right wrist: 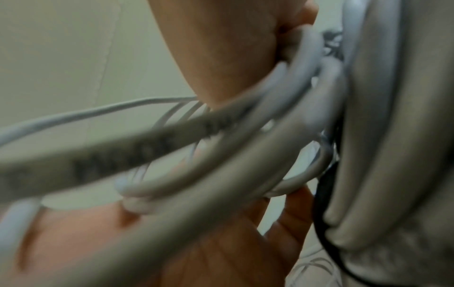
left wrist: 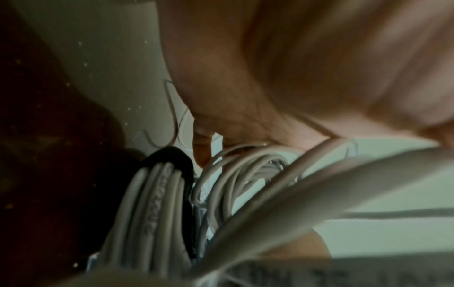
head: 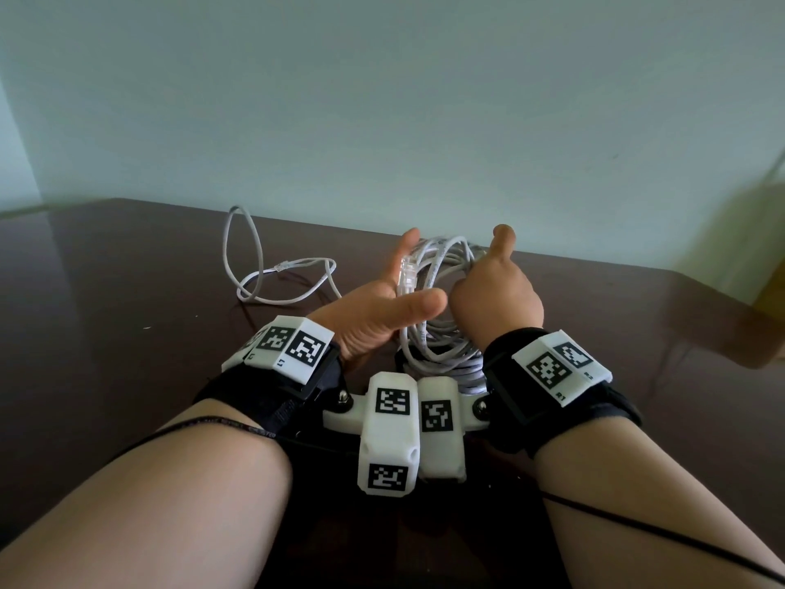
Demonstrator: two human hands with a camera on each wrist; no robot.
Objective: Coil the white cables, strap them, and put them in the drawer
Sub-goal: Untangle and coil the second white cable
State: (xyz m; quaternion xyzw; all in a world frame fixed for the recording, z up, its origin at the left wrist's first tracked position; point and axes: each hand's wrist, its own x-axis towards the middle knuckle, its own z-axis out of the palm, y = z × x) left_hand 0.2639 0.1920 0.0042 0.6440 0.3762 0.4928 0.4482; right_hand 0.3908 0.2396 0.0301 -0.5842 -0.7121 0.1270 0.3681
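A coil of white network cable [head: 441, 359] stands upright between my hands above the dark table [head: 127, 316]. My right hand [head: 480, 265] grips the coil's right side in a fist with the thumb up. My left hand [head: 418, 272] lies flat against the coil's left side, fingers straight and thumb stretched across the front, beside a clear plug [head: 405, 278]. The wrist views show a black strap [left wrist: 172, 155] [right wrist: 324, 213] around part of the coil [left wrist: 157, 203] [right wrist: 282, 120]. A second, loose white cable [head: 293, 262] lies on the table behind and to the left.
The table's far edge meets a pale wall just behind the hands. A blurred yellowish object [head: 764, 257] sits at the far right edge. No drawer shows in any view.
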